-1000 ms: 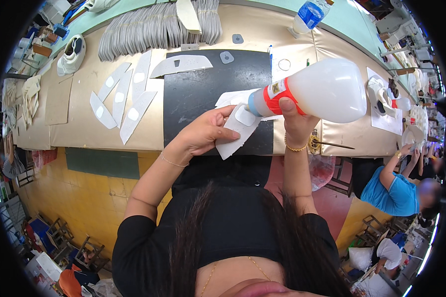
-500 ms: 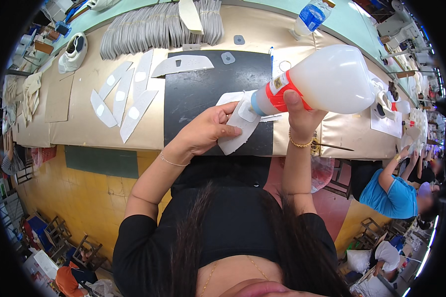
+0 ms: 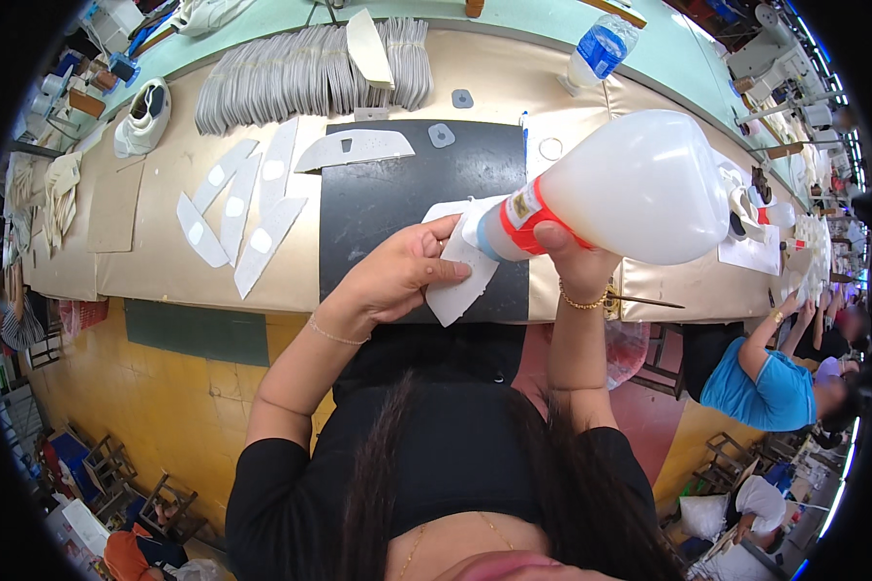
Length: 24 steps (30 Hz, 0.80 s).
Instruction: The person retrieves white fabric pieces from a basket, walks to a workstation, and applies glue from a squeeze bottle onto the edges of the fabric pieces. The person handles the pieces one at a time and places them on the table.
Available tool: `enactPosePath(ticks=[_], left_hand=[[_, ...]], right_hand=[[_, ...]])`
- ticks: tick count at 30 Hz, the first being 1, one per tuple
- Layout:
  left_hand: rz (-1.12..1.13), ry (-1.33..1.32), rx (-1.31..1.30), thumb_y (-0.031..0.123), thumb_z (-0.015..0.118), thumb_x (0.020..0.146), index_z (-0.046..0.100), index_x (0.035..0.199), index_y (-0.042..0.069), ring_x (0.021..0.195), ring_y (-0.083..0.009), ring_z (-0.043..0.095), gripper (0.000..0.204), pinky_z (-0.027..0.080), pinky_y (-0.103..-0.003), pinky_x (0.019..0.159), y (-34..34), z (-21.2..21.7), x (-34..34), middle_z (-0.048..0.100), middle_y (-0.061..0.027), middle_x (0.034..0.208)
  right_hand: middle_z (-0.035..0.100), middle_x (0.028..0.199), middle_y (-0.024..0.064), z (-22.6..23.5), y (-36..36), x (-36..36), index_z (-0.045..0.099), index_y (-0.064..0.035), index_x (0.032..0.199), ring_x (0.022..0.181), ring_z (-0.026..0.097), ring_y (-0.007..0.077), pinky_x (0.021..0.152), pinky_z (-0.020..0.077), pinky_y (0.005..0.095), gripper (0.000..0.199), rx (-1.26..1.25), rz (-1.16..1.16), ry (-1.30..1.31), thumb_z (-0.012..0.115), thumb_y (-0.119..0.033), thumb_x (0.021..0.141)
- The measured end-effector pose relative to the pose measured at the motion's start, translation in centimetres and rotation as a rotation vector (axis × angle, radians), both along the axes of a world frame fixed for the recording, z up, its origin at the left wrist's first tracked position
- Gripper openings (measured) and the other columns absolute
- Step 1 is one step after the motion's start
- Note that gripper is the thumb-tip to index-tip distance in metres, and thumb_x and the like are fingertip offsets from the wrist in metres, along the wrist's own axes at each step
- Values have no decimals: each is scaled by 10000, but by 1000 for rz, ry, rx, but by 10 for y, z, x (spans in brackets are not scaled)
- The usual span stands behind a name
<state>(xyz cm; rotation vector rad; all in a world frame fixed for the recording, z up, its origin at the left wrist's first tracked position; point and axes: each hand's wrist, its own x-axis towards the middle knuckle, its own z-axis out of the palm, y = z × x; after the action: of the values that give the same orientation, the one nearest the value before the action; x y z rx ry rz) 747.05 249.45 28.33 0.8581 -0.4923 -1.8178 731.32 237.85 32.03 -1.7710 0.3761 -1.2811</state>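
My left hand (image 3: 402, 266) pinches a pale grey flat shoe piece (image 3: 463, 289) over the black mat (image 3: 368, 194), thumb on top. A large translucent white bottle (image 3: 644, 189) with a red band lies tilted in my right hand (image 3: 579, 261), whose fingers wrap round its neck. The bottle's narrow bluish end points down-left and meets the piece, covering part of it. Beyond my left hand, another grey piece (image 3: 354, 148) with a small dark cutout lies partly on the mat. Several grey pieces (image 3: 237, 208) with white patches are spread to the left.
A long row of stacked grey pieces (image 3: 305, 76) lines the far side, a cream piece (image 3: 368, 48) on top. A clear bottle (image 3: 603, 48) with a blue label stands far right. Left is a white shoe (image 3: 143, 116); right, a person in blue (image 3: 761, 382) sits nearby.
The bottle and the held piece have come slightly nearer to me. The bottle's end has shifted over the patch on the piece. Both hands keep their hold.
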Motion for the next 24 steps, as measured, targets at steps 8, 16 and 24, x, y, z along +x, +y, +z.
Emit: enactPosePath(ticks=[8, 16, 24], left_hand=[[48, -21, 18, -38, 603, 798, 391, 1315, -32, 815, -98, 644, 558, 473, -128, 492, 2, 9, 5, 632, -96, 1025], [87, 53, 0, -44, 594, 798, 391, 1312, -37, 846, -106, 643, 553, 500, -143, 551, 3, 29, 5, 630, -98, 1039], [79, 27, 2, -61, 594, 789, 383, 1318, -43, 858, -118, 637, 570, 527, -220, 750, 3, 17, 5, 629, -89, 1035]], right_hand=[[661, 945, 61, 0, 2, -1, 667, -37, 973, 865, 614, 190, 789, 488, 340, 315, -52, 17, -49, 769, -241, 756], [648, 972, 60, -6, -4, -8, 649, -35, 998, 878, 609, 194, 802, 488, 343, 394, -83, -80, -64, 791, -283, 729], [637, 993, 76, -18, -13, -15, 635, -11, 1001, 898, 604, 205, 818, 484, 346, 511, -35, -178, -38, 786, -403, 711]])
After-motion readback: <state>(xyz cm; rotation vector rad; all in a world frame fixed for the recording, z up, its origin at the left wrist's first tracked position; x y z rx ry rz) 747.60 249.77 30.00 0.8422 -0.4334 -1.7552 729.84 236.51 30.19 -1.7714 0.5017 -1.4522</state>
